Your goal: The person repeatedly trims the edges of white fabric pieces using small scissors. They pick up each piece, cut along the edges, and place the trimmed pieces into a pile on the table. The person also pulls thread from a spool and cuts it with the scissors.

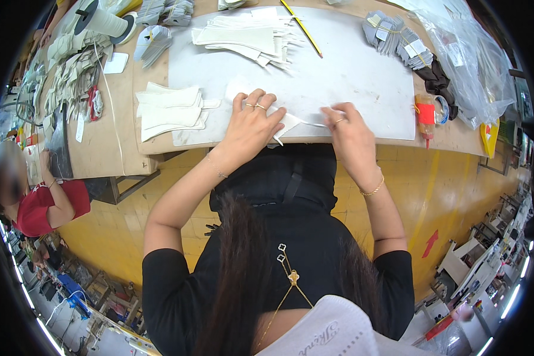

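My left hand [250,126] rests at the near edge of the grey work sheet [350,83], its fingers bent down on a small white cut piece [288,124]. From that piece a thin white strip [312,124] runs right to the fingertips of my right hand [351,136]. Those fingers are pinched together at the strip's end and slightly blurred. Part of the white piece is hidden under my left hand. To the left of my left hand lies a fanned stack of white cut pieces [171,113].
Beyond my hands lie a larger pile of white pieces [237,34] and a yellow pencil [302,28]. Tied grey bundles [397,38], a red-banded bottle [425,117] and clear plastic bags [463,65] sit right. A thread spool [105,24] stands far left; a person in red [53,204] works there.
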A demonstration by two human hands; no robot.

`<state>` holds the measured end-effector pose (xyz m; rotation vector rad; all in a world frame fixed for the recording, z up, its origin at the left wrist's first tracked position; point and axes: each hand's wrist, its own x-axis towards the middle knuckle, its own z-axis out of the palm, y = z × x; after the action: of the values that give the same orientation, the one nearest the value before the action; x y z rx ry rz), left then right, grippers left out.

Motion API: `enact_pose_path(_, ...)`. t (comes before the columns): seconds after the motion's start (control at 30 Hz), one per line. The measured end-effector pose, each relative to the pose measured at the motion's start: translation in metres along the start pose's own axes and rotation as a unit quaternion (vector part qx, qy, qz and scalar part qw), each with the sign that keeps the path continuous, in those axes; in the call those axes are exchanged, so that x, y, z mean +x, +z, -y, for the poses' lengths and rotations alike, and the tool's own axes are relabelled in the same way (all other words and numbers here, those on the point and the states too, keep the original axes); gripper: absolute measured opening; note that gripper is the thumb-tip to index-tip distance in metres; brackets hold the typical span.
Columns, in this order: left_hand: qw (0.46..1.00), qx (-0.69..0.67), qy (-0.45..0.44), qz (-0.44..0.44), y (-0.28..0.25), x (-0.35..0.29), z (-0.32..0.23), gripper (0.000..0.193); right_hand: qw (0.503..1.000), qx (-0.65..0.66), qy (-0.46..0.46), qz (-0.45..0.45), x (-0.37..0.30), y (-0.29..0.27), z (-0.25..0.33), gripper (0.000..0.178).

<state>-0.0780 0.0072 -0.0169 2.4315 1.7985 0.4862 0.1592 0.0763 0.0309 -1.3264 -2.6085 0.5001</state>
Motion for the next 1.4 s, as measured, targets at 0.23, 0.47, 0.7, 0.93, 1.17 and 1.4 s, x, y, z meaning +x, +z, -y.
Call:
enact_pose_path(0.23, 0.99, -0.135, -0.033, 0.031, -0.019, 0.004, 0.0, 0.01, 0.995, 0.091, 0.05, -0.007, -0.022, -0.003, 0.016, 0.032)
enact_pose_path(0.47, 0.988, -0.152, -0.022, 0.018, -0.033, 0.001, -0.008, 0.008, 0.991, 0.075, 0.106, 0.031, -0.027, -0.002, 0.035, 0.032)
enact_pose_path(0.7, 0.99, -0.141, -0.016, 0.005, -0.032, -0.004, -0.01, 0.008, 0.989, 0.125, 0.064, -0.042, -0.016, 0.013, 0.033, 0.03)
enact_pose_path(0.93, 0.999, -0.033, -0.032, -0.015, -0.042, 0.039, 0.041, 0.014, 0.959, 0.212, 0.176, -0.064, -0.006, -0.013, 0.02, 0.029)
enact_pose_path(1.17, 0.992, -0.062, -0.027, -0.109, -0.055, 0.092, 0.061, 0.052, 0.894, 0.402, 0.176, -0.089, 0.01, -0.058, 0.022, 0.032)
enact_pose_path(1.4, 0.757, -0.63, -0.164, 0.057, -0.034, 0.063, -0.035, 0.025, 0.87, 0.491, 0.023, -0.044, 0.059, -0.062, 0.033, 0.038)
